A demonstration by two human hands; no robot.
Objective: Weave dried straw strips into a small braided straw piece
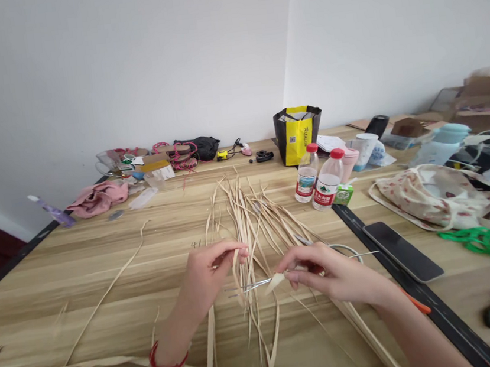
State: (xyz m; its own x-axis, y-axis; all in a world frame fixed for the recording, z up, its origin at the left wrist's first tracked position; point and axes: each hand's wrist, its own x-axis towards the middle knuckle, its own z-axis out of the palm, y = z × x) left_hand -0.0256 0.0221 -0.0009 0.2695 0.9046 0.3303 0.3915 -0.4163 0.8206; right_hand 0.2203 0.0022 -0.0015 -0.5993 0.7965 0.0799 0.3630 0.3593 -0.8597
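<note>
Left grip (210, 266) tightly pinches a pale strip (236, 272).

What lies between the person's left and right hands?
Between the left hand and right hand lie thin metal prongs and pale strips, seen in the head view.

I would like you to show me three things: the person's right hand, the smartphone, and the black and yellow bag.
Right hand (333, 267), head view: on the back of the hand.
Smartphone (403, 250), head view: on the dark screen.
Black and yellow bag (299, 142), head view: on its yellow front panel.
</note>
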